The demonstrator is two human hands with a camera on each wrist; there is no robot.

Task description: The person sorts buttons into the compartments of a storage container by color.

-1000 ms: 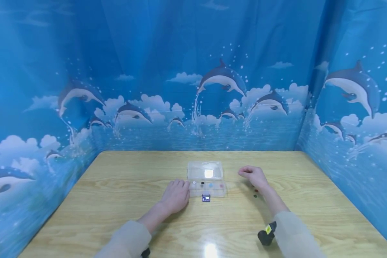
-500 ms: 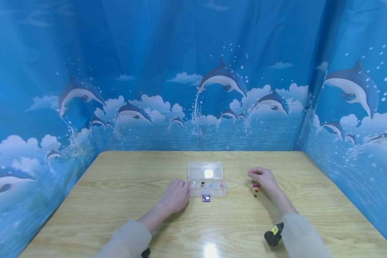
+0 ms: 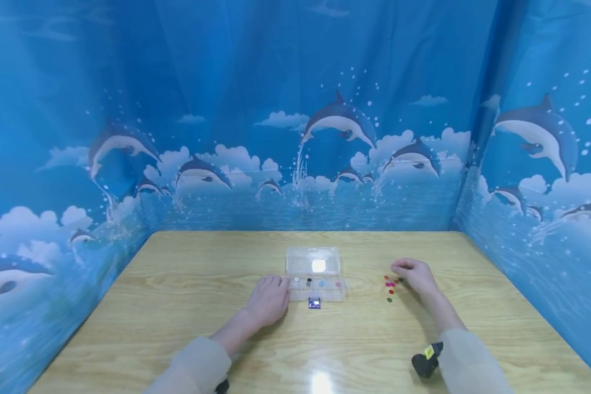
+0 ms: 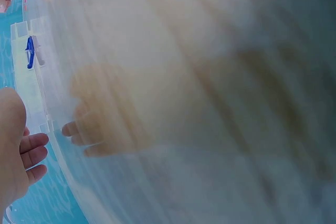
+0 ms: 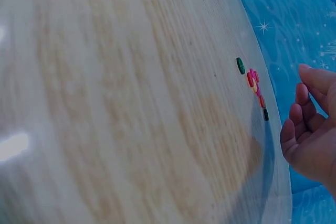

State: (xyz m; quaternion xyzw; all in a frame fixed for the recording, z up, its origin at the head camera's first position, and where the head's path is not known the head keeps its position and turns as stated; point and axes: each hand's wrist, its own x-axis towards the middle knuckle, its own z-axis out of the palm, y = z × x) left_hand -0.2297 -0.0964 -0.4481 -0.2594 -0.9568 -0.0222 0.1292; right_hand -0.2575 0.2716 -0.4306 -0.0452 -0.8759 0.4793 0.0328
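A small clear plastic box (image 3: 332, 296) stands in the middle of the table, its lid (image 3: 305, 258) folded back and its purple-blue latch (image 3: 314, 303) facing me. White, black, light blue and pink buttons lie in its compartments. My left hand (image 3: 267, 301) grips the box's left end; its lower fingers curl loosely in the left wrist view. Off to the right, my right hand (image 3: 417, 274) hovers beside a cluster of loose buttons (image 3: 390, 284), thumb and index finger close together. The right wrist view shows nothing between those fingers. Among the buttons are a green button (image 5: 240, 65) and a black button (image 5: 266, 114).
The wood-grain table (image 3: 202, 251) is bounded at the back and sides by a blue dolphin curtain (image 3: 276, 82). A black wrist camera (image 3: 426, 364) hangs at the right sleeve, close over the table.
My right hand has moved to the right, away from the box and past the loose buttons, uncovering more of them. The left hand and the box have stayed put.
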